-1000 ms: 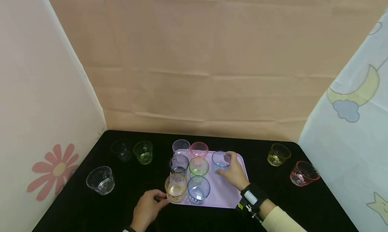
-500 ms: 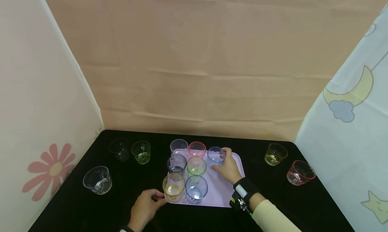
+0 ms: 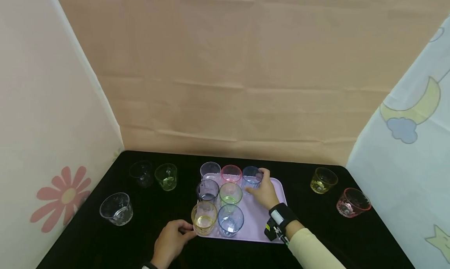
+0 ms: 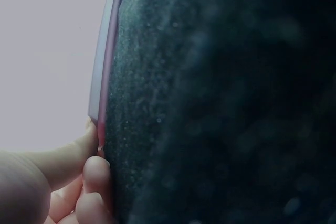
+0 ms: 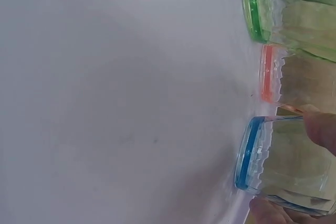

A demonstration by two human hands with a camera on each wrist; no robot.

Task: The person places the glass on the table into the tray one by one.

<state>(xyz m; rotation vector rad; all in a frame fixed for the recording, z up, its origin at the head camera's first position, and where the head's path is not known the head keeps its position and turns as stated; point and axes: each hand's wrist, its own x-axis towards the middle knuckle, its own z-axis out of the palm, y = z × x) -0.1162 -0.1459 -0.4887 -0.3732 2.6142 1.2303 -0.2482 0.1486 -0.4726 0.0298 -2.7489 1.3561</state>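
Near the back edge of a lilac tray (image 3: 258, 224), my right hand (image 3: 266, 192) grips a blue-tinted glass (image 3: 251, 180), thumb on one side and fingers on the other. In the right wrist view this glass (image 5: 289, 158) stands upright with its base at the tray surface, beside a red-tinted glass (image 5: 304, 80) and a green-tinted one (image 5: 307, 17). My left hand (image 3: 172, 241) pinches the tray's front left corner; the left wrist view shows the thumb (image 4: 76, 153) at the tray rim (image 4: 102, 72) and the other fingers curled beneath.
Also on the tray stand a clear glass (image 3: 210, 171), a dark one (image 3: 207, 192), a yellow one (image 3: 204, 222) and another blue one (image 3: 230, 224). More glasses stand left (image 3: 117, 210) and right (image 3: 323, 181) on the black table (image 3: 140, 237). A brown paper wall (image 3: 225, 85) rises behind.
My right hand has moved the blue glass back and slightly left, bringing it beside the red glass in the back row. My left hand has stayed at the tray corner.
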